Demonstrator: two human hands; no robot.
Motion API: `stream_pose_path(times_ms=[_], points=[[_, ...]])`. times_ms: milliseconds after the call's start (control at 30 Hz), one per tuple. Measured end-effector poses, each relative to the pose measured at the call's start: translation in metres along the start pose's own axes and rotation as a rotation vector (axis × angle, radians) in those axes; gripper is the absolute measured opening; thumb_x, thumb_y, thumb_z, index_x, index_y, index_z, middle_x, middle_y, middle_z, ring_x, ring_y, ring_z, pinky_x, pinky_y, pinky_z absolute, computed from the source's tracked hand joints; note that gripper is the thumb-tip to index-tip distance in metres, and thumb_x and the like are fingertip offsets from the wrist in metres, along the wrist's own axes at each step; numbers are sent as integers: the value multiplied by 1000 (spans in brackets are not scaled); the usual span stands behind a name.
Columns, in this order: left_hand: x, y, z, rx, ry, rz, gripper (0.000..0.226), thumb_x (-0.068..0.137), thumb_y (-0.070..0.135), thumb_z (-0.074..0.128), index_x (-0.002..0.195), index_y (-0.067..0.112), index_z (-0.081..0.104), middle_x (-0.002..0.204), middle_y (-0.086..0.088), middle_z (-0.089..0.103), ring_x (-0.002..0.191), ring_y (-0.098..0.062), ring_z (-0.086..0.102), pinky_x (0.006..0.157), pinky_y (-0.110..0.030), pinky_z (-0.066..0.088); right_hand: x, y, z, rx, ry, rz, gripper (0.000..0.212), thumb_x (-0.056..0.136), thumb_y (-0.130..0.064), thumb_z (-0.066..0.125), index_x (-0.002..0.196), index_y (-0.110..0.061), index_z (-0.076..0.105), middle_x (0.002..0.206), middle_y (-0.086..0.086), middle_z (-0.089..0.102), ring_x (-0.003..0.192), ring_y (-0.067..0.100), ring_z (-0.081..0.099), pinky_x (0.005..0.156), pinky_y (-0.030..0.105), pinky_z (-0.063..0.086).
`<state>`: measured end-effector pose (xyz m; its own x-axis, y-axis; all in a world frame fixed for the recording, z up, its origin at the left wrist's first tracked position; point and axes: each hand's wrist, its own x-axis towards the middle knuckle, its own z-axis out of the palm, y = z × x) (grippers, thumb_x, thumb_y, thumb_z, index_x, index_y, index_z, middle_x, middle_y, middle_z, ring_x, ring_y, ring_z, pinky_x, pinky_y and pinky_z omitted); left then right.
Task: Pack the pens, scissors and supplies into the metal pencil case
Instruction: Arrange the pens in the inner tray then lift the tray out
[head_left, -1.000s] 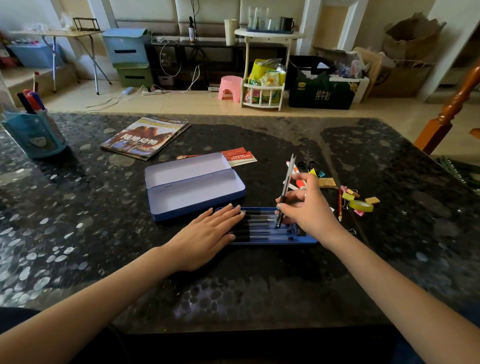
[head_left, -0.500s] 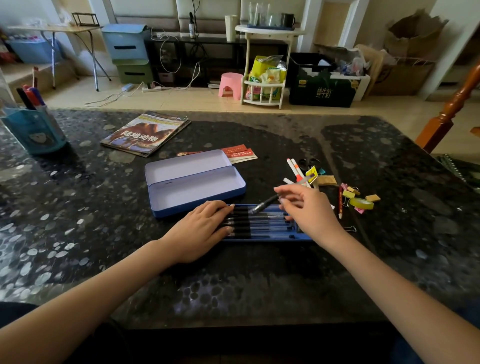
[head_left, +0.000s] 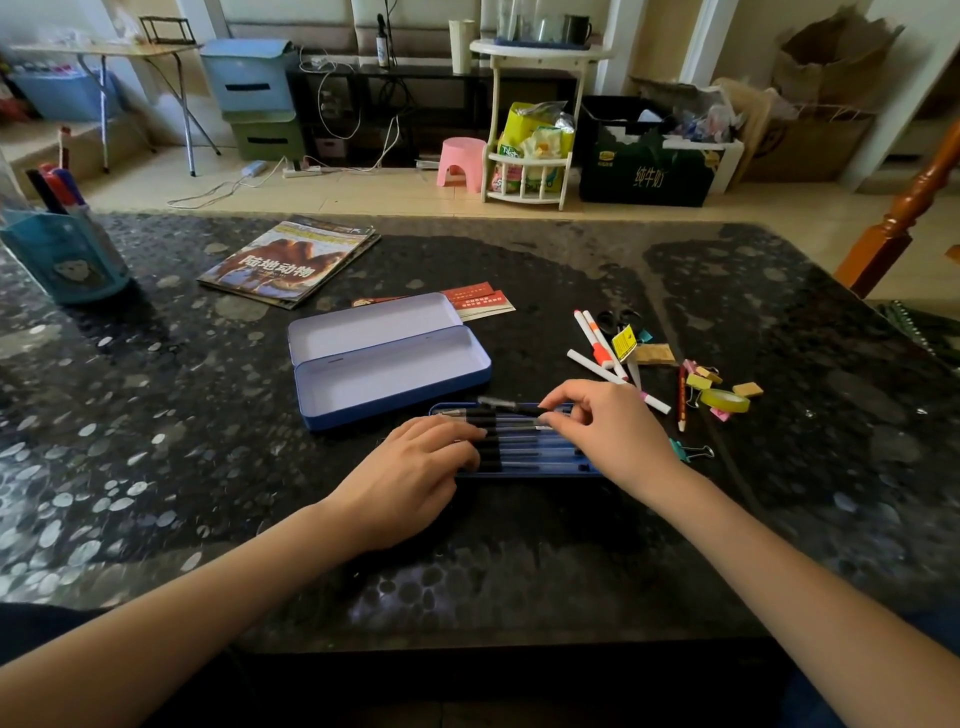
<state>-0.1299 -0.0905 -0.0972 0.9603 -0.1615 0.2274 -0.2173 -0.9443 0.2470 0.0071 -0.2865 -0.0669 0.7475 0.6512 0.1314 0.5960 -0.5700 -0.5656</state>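
Blue metal marks both parts of the work: the open pencil case (head_left: 389, 364) lies with lid back and both halves bare on the dark speckled tabletop (head_left: 156, 415), and just in front of it sits a shallow blue tray (head_left: 524, 470) holding a row of black pens (head_left: 511, 441) laid side by side. A second ago the right hand (head_left: 602, 431) held one pen nearly upright above the tray; half a second ago that pen was tilted low; now the pen (head_left: 506, 404) lies flat along the tray's far edge, and the right hand's thumb and forefinger are curled and pinching its right end, the other fingers loosely bent above the row. The left hand (head_left: 415, 467), flat with straight fingers earlier, now rests on the left ends of the pens with its fingers bent a little over them; whether it grips any of them I cannot tell. To the right of the tray, near but apart, the loose supplies lie where they were: white markers (head_left: 597, 345) with orange bands, a red pencil (head_left: 681, 397), a roll of yellow-green tape (head_left: 724, 401), binder clips (head_left: 698, 382) and an eraser (head_left: 748, 389). Scissors (head_left: 615, 319) with dark handles lie just behind the markers. Farther back on the tabletop are a magazine (head_left: 288, 265), red cards (head_left: 480, 300) and, at the left edge, a light blue pen holder (head_left: 67, 257).
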Motion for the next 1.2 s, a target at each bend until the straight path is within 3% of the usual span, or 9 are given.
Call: stream_pose_path(times_ms=[233,333,467,600,833,1067,1200], points=[[-3,-3,3,0,-22,13,35,91,38,35,115,29,59,135,6,51,131,-11,38,112,-35,23,0,-3,-6,-36,-64,-65,6,85,-33,67,91,-31,67,67,-7,56,63,7,52,57,22,39],[-3,-9,3,-29,-30,-22,40,91,41,33,122,33,57,139,6,47,136,-12,32,113,-38,22,-1,-5,-9,-95,-145,-117,10,82,-34,70,90,-28,69,83,-10,54,76,5,51,67,25,47],[-3,-10,0,-102,7,-84,41,92,35,39,129,27,54,141,4,45,133,-12,37,111,-30,30,-1,-6,-11,-114,-233,-113,11,81,-33,71,91,-28,69,91,-14,56,85,4,55,76,27,51],[0,-12,-5,-150,-5,-147,42,92,21,52,133,30,49,141,7,44,130,-8,40,105,-21,32,-3,-7,-6,-139,-279,-105,16,82,-29,70,98,-30,67,89,-15,57,80,3,56,72,24,50],[3,-15,-3,-242,21,-211,43,90,13,52,130,30,53,136,9,51,127,-4,44,108,-26,35,-4,-10,13,-46,-234,-142,11,85,-22,67,96,-24,71,93,-12,62,86,2,57,76,19,46],[3,-17,-1,-227,29,-223,44,91,12,50,131,30,52,137,10,51,129,-4,42,108,-23,31,-8,-12,32,-102,-162,-321,28,91,-26,59,118,-22,67,115,-7,59,108,6,47,92,22,38],[4,-19,1,-206,56,-208,41,92,16,51,131,29,52,137,10,51,130,-4,41,110,-30,35,-8,-6,27,-79,-60,-292,25,91,-26,59,114,-23,69,107,-8,60,101,5,47,85,21,38]])
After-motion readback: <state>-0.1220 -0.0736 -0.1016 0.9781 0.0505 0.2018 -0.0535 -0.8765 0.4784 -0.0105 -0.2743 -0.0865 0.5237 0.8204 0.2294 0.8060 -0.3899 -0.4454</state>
